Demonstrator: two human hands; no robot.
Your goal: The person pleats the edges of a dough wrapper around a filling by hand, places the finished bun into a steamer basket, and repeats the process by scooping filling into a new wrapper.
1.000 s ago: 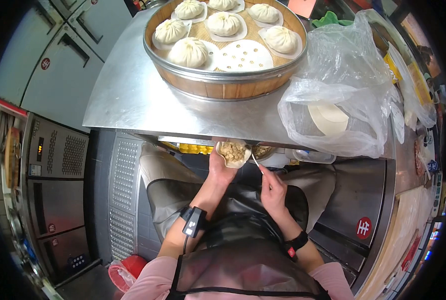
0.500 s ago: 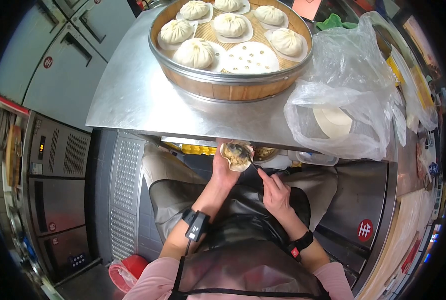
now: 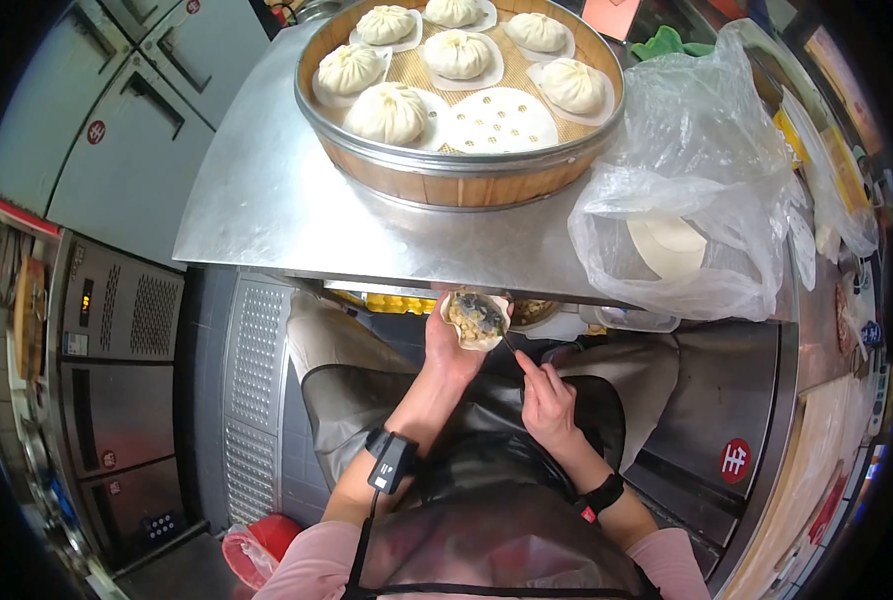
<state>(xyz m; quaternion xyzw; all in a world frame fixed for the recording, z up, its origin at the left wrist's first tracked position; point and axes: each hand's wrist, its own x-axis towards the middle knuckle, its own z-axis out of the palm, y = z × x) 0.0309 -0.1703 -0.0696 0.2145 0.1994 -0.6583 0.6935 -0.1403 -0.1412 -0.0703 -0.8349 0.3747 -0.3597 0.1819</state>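
Note:
My left hand [image 3: 449, 352] is cupped around a round dough wrapper [image 3: 479, 345], just in front of the table's edge. Chopped brown filling [image 3: 467, 318] lies in the wrapper, with a dark patch over its upper part. My right hand [image 3: 549, 402] grips a thin spatula [image 3: 510, 346] by its dark handle. Its tip reaches the filling; the exact shape of its head is hard to make out. Beyond my hands, a bamboo steamer [image 3: 457, 188] holds several pleated buns [image 3: 387, 113] on perforated paper liners [image 3: 504, 120].
The steamer stands on a metal table [image 3: 267, 190]. To its right, a clear plastic bag [image 3: 717, 190] contains pale dough rounds [image 3: 667, 247]. A yellow tray [image 3: 397, 302] and a bowl of filling [image 3: 535, 310] are under the table edge. A red bin [image 3: 277, 540] stands on the floor at left.
My right hand has shifted slightly down and left with the spatula. The wrapper in my left hand is slightly lower, and more of the filling shows.

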